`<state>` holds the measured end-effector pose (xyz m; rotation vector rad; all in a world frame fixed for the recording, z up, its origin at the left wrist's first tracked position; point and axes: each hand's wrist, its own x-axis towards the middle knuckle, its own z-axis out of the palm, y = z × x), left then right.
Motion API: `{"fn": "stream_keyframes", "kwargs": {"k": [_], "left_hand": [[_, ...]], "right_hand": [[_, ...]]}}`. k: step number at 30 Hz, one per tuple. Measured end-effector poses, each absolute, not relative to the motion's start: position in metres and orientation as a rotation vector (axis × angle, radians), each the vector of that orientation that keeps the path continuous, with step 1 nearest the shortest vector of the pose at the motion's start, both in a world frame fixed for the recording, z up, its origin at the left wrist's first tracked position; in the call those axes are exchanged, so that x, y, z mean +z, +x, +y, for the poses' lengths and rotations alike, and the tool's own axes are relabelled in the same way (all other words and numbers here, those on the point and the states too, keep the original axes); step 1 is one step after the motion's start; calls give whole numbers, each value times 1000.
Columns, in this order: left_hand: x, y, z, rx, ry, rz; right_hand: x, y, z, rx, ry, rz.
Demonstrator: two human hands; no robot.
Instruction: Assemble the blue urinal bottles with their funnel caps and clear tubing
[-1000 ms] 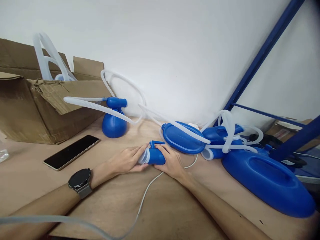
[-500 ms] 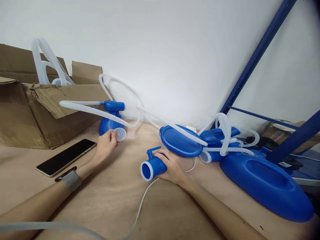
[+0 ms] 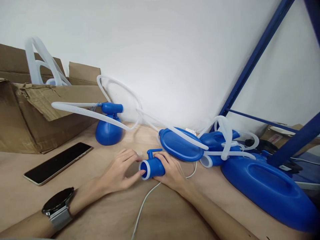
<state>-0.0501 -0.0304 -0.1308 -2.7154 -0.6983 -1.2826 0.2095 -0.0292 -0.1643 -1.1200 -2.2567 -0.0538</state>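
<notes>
My right hand point(image 3: 172, 171) wraps around a blue cylindrical urinal head point(image 3: 157, 167) with a white rim and a small blue clip on top. Its open end faces left, toward my left hand point(image 3: 120, 170), whose fingers are apart. The left thumb tip is at the opening and the index finger is near the upper rim; whether they press on it, I cannot tell. A small translucent tip point(image 3: 139, 154) shows just behind the left fingers, too little of it to name. A white cable point(image 3: 145, 200) passes under the right hand.
A blue urinal bottle point(image 3: 108, 131) with a white hose stands behind. More blue bottles point(image 3: 265, 193) lie at the right, near a blue metal frame point(image 3: 252, 63). An opened cardboard box point(image 3: 55, 100) holding white hoses is at the left, with a phone point(image 3: 58, 163) before it.
My left hand has moved right from the blue bottle to the urinal head's rim. The translucent white cap it held no longer shows. My right hand keeps its grip; the view has shifted slightly.
</notes>
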Motion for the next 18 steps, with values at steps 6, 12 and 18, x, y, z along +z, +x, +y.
{"fn": "stream_keyframes", "kwargs": {"k": [6, 12, 18], "left_hand": [[-134, -43, -30, -1132, -2914, -615], [-128, -38, -39, -992, -3028, -651], [-114, -48, -43, -1007, -3130, -776]], "right_hand": [[-165, 207, -29, -83, -1183, -2233], [-169, 207, -25, -62, -1073, -2293], [-167, 210, -22, -51, -960, -2348]]}}
